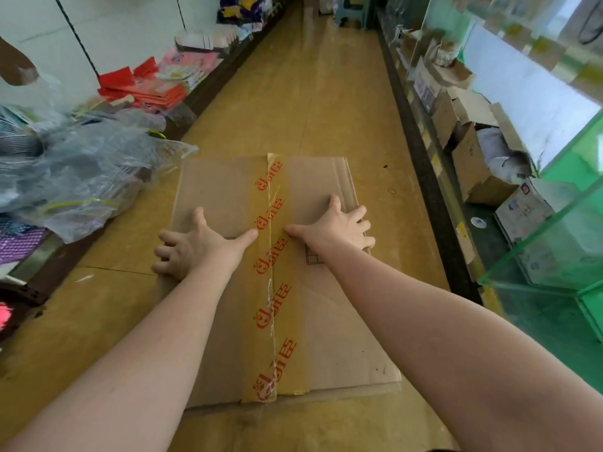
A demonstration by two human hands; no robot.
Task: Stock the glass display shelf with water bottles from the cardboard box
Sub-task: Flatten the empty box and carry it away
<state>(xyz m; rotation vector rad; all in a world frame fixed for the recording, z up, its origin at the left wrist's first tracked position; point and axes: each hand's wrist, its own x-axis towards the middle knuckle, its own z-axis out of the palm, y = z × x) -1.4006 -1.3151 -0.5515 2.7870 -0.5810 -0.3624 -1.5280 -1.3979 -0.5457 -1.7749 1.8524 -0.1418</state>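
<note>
cardboard box (pixel 228 197): sealed, contents hidden | plastic bags (pixel 81 171): blurred

brown cardboard box (pixel 313 288) — red-printed tape (pixel 272 256), yellow floor (pixel 310 93)

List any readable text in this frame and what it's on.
"SC": small red letters repeated along the tape strip down the cardboard box, each beside a red logo too stylised to read.
Printed black mark on the box beside the right hand: partly covered, unreadable.
Printed boxes in the glass display shelf: too blurred.
Yellow tags on the shelf edge: too small.
</note>
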